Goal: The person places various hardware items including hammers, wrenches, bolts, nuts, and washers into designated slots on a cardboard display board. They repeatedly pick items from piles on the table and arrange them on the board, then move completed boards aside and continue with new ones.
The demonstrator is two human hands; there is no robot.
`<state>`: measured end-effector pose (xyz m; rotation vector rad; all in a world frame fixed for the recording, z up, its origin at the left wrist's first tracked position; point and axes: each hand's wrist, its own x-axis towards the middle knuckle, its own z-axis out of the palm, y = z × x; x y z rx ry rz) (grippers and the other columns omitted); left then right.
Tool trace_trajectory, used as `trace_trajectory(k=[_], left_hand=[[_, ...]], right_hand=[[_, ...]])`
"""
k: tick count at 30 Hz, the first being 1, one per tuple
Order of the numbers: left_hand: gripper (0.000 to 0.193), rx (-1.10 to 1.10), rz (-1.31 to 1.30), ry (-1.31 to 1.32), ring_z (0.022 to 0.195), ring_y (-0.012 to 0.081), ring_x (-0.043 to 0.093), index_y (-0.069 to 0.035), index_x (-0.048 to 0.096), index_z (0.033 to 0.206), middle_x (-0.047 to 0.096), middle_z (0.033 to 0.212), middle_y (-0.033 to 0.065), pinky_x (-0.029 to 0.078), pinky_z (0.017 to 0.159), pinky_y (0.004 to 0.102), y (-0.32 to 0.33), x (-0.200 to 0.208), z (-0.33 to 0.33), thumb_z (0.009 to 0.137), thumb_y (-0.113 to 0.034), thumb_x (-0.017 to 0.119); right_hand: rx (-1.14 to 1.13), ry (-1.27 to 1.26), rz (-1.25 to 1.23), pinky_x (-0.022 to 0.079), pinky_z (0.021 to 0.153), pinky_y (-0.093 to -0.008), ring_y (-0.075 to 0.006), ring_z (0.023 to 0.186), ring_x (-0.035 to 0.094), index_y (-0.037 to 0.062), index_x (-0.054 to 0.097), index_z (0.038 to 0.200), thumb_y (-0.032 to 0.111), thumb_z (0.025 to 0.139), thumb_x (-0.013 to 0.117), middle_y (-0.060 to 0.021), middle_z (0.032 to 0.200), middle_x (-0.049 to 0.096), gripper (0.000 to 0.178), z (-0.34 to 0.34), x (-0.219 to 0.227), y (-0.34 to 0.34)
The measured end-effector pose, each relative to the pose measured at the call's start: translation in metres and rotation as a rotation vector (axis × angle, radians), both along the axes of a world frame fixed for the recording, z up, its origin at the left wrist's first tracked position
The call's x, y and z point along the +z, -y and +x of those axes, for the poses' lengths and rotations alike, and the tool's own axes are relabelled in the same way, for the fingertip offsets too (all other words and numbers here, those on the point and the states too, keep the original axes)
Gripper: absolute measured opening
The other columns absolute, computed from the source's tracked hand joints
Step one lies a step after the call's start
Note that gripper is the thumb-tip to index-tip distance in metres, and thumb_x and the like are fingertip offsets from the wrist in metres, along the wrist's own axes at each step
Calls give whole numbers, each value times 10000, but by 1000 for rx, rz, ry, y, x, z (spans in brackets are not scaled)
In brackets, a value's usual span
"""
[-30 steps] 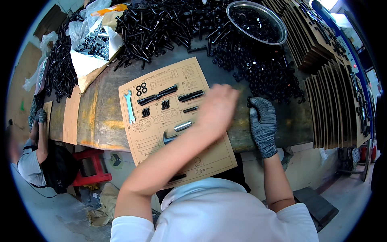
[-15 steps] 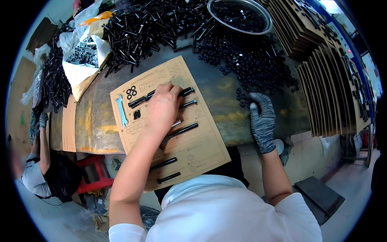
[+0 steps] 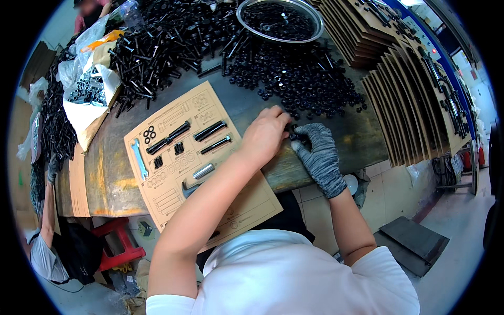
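Observation:
My bare left hand (image 3: 266,132) reaches past the right edge of a brown cardboard sheet (image 3: 173,118) with printed outlines. Its fingers are bent together at the thumb and fingertips of my right hand (image 3: 319,157), which wears a grey knit glove. Small black nuts (image 3: 299,137) show in the gloved fingers; what the left fingertips pinch is hidden. On the sheet lie a blue open-end wrench (image 3: 139,159), black rings (image 3: 149,135), black bolts (image 3: 210,130), a silver sleeve (image 3: 203,170) and a hex key (image 3: 188,190). My left forearm covers the sheet's lower part.
Black nuts (image 3: 310,84) spread beyond my hands, below a metal bowl (image 3: 281,40) of small parts. Black bolts (image 3: 157,47) heap at the back. An open bag (image 3: 86,113) holds silver parts. Loaded cardboard sheets (image 3: 404,105) stand at right. A co-worker's gloved hand (image 3: 52,169) is far left.
My left hand has left the bolts on the sheet and moved right to meet my gloved hand. The gloved hand has come slightly left, with nuts in its fingers. The whole view has shifted.

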<state>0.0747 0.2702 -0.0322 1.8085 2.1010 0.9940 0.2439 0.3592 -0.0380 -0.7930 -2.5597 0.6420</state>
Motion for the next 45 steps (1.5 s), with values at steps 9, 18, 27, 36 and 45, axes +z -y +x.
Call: trace_trajectory(k=[9, 18, 27, 36, 45], left_hand=[[148, 83, -20, -85, 846, 382, 654, -34, 707, 951, 646, 913, 144, 546, 743, 448, 7, 4, -1, 912, -177, 703], [284, -81, 54, 57, 1076, 339, 570, -51, 687, 1137, 623, 1124, 133, 482, 950, 433, 4, 4, -6, 875, -146, 738], [409, -54, -149, 9, 1072, 341, 568, -96, 645, 1224, 603, 1091, 118, 493, 935, 430, 4, 14, 4, 835, -109, 770], [352, 24, -103, -21, 1047, 331, 570, -116, 684, 1228, 600, 1093, 124, 499, 934, 423, 8, 3, 15, 879, -108, 722], [182, 128, -96, -133, 997, 331, 568, -97, 692, 1083, 601, 1005, 127, 508, 884, 423, 1, 2, 31, 903, -94, 669]], right_hand=[[51, -173, 114, 517, 934, -402, -306, 1014, 653, 88, 697, 1088, 135, 866, 718, -113, 1016, 694, 228, -25, -7, -48], [-26, -180, -84, 513, 946, -419, -323, 1006, 639, 61, 695, 1028, 97, 824, 735, -124, 1018, 685, 211, 22, -5, -38], [109, 0, 61, 462, 982, -448, -325, 1050, 586, 88, 679, 1060, 188, 765, 796, -104, 1089, 650, 332, 22, 12, -20], [-62, -71, -42, 469, 949, -465, -343, 995, 609, 42, 695, 1041, 226, 880, 730, -138, 1002, 668, 247, 15, -2, -30], [81, 24, -60, 487, 949, -440, -346, 1026, 604, 45, 670, 1082, 79, 816, 740, -160, 1031, 643, 278, 16, 1, -29]])
